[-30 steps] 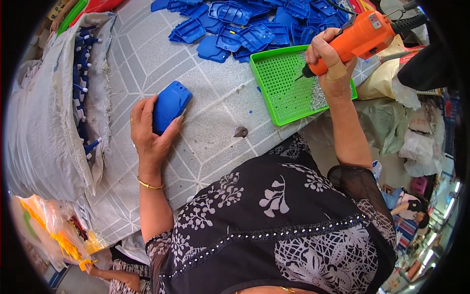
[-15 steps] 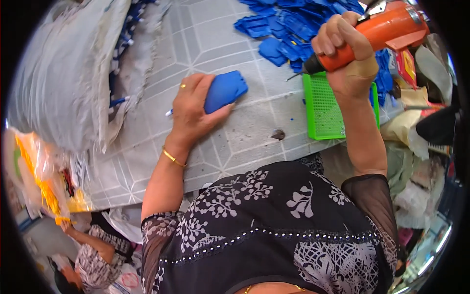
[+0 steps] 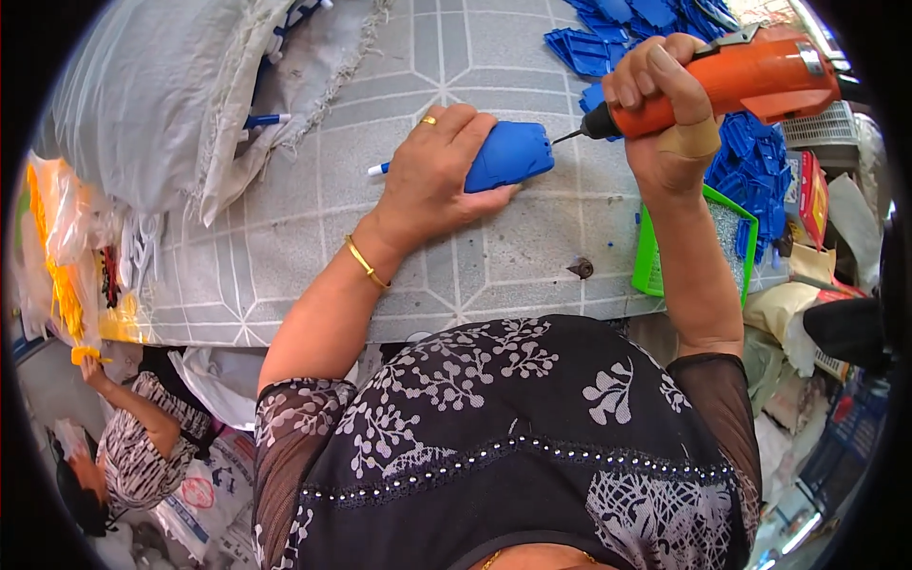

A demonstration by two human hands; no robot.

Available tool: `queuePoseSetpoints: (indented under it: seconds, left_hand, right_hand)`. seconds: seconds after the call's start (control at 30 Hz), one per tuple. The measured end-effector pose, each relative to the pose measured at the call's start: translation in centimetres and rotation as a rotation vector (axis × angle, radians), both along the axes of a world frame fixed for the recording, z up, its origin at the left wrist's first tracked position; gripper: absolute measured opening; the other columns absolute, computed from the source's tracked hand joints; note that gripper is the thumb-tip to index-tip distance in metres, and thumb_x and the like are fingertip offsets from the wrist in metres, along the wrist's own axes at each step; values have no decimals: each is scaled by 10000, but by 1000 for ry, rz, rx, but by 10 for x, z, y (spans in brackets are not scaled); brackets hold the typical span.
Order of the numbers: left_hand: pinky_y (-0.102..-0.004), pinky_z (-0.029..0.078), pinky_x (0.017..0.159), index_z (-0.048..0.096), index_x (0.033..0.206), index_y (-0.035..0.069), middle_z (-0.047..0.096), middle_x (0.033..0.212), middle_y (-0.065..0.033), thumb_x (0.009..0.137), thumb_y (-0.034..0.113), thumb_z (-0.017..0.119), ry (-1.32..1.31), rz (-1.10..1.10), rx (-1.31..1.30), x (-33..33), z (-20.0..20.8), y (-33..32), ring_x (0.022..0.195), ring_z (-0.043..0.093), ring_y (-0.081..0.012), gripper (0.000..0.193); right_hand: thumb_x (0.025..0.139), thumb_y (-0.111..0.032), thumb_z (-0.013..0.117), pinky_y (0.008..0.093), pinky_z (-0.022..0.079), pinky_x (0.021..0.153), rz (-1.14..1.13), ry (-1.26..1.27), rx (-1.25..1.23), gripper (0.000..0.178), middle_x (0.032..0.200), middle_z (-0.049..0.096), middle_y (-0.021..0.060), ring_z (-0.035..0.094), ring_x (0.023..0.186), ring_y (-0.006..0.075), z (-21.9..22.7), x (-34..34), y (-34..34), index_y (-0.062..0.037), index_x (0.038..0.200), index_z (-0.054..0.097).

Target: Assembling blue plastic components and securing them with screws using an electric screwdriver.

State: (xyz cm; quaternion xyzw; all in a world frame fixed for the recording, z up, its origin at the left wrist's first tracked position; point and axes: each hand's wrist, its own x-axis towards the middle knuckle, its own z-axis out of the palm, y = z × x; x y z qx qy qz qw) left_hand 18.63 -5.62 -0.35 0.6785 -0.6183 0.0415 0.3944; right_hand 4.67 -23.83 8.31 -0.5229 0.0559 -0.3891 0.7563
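My left hand (image 3: 437,161) is closed round a blue plastic casing (image 3: 511,155) low over the table. A white-tipped blue end (image 3: 379,169) sticks out on the wrist side of that hand. In my right hand (image 3: 667,104) is an orange electric screwdriver (image 3: 736,84), gripped near its black nose and held level. Its thin bit points left, with the tip at or very near the notched right end of the casing; contact I cannot tell. A bandage-like strip wraps the base of my right thumb.
Blue plastic parts (image 3: 750,176) lie piled at the far right. Below my right wrist stands a green basket (image 3: 649,256) of small metal pieces. A small dark object (image 3: 580,268) lies near the table edge. A large whitish sack (image 3: 161,95) fills the far left. Another person (image 3: 142,427) is at lower left.
The screwdriver has come down from a slant to level, its bit now at the casing's end. The casing has turned more sideways. The whole view has shifted somewhat.
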Motion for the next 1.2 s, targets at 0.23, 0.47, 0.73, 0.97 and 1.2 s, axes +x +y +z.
queuePoseSetpoints:
  seconds: [0.23, 0.47, 0.73, 0.97, 1.2]
  left_hand:
    - [-441, 542, 828, 621, 1167, 26, 627, 1103, -143, 660, 295, 861, -25, 2, 14, 0, 1, 1, 957, 618, -350, 622]
    - [-439, 540, 824, 620, 1167, 26, 624, 1093, -139, 658, 288, 861, -20, -4, 4, -2, 1, 1, 942, 612, -347, 621]
    - [-433, 535, 830, 623, 1166, 30, 621, 1089, -134, 669, 292, 851, -26, 2, 14, -2, 3, -1, 950, 610, -339, 606]
    - [-431, 533, 828, 625, 1156, 23, 618, 1080, -132, 678, 302, 843, -41, 9, 36, -2, 3, 0, 950, 609, -335, 594]
    - [-434, 532, 831, 625, 1151, 16, 619, 1075, -138, 679, 293, 836, -44, 5, 20, -5, 3, 0, 950, 607, -342, 587]
  right_hand:
    - [919, -86, 644, 336, 416, 695, 1, 0, -16, 188, 771, 467, 4, 475, 689, 139, -6, 2, 1, -153, 901, 469]
    - [914, -93, 647, 351, 433, 691, -40, 25, -64, 177, 764, 478, 13, 486, 676, 145, -9, 2, 4, -141, 907, 477]
    - [875, -23, 689, 350, 502, 634, -29, -41, -40, 206, 719, 518, 22, 556, 610, 153, -7, 3, 11, -96, 840, 500]
    - [909, -82, 642, 352, 437, 664, -22, 47, -157, 212, 738, 457, 19, 479, 639, 144, -12, 4, 13, -140, 885, 439]
    - [915, -80, 618, 331, 427, 624, 13, 33, -176, 222, 708, 438, 18, 456, 605, 143, -16, 4, 9, -138, 846, 416]
